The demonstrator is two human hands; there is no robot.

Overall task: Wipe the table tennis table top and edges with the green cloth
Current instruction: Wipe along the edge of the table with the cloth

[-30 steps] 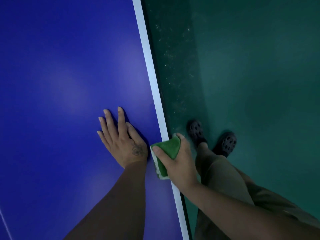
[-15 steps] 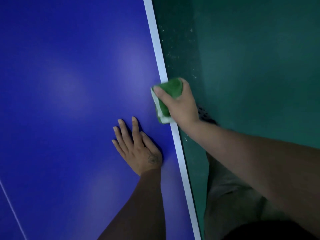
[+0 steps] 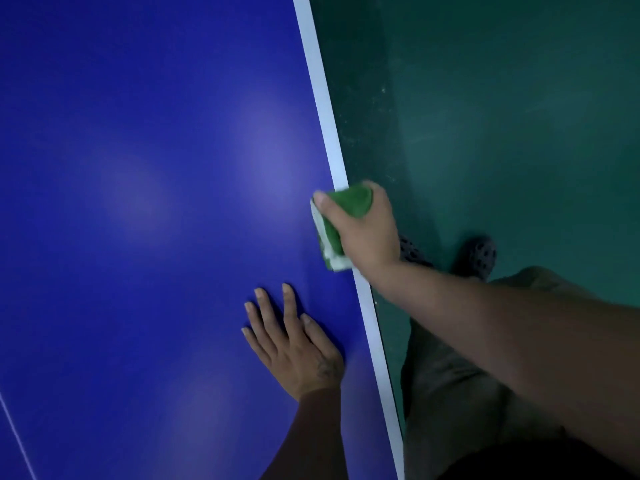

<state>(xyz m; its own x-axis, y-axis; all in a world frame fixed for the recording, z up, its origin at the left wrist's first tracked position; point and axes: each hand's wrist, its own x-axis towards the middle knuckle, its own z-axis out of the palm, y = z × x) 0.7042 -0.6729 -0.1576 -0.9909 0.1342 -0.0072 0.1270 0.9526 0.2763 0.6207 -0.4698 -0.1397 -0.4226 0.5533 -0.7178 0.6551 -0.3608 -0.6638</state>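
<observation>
I'm resting the left hand (image 3: 294, 344) flat, fingers straight, on the blue table top (image 3: 138, 168) near the white edge line (image 3: 325, 98); farther along, the right hand (image 3: 369, 233) is gripping the green cloth (image 3: 353, 200), which is lying over that edge

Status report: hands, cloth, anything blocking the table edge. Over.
Right hand grips green cloth, pressed on white table edge. Left hand flat on blue table top, fingers straight. Nothing in the way along the edge.
</observation>
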